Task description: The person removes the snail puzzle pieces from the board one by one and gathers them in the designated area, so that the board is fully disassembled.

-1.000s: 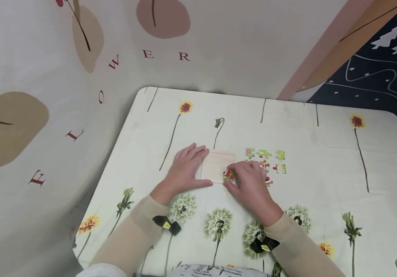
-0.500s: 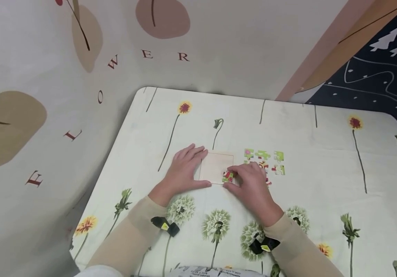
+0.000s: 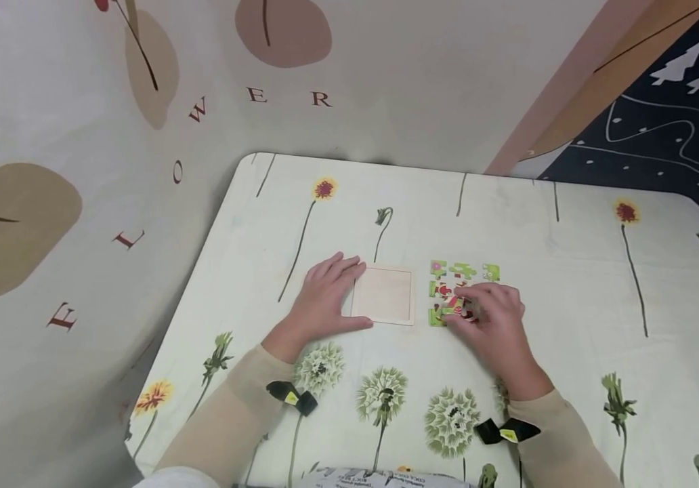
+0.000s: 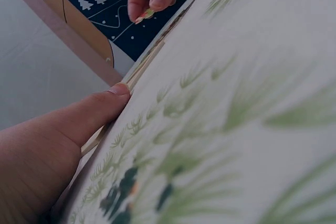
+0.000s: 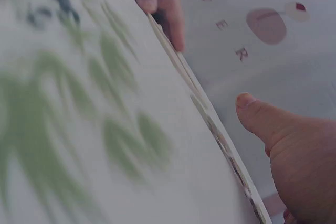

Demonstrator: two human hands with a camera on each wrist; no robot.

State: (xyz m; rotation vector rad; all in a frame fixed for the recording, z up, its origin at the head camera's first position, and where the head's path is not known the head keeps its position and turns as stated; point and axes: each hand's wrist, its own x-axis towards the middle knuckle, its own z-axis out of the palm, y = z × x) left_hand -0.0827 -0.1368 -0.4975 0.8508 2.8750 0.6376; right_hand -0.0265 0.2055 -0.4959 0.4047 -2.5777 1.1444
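Note:
A shallow square wooden puzzle tray [image 3: 412,288] lies on the table with bare wood inside its rim. My left hand [image 3: 325,301] rests along the tray's left side, with spread fingers at the upper corner and the thumb [image 4: 119,88] at the lower edge. To the right of the tray, my right hand [image 3: 492,322] pinches a red and green puzzle piece [image 3: 454,306]. The left wrist view shows that puzzle piece [image 4: 144,16] raised above the table. Several puzzle pieces [image 3: 462,270] lie in rows beneath and beyond the right hand, which hides some of them.
The table [image 3: 569,285] has a white cloth printed with flowers and dandelions. A pale wall hanging [image 3: 386,102] rises along the back and left edges, and a dark blue panel with white trees [image 3: 648,146] stands at the back right.
My right hand has lifted the puzzle piece out of the tray's lower right corner and carried it right, over the other pieces. My left hand has stayed at the tray.

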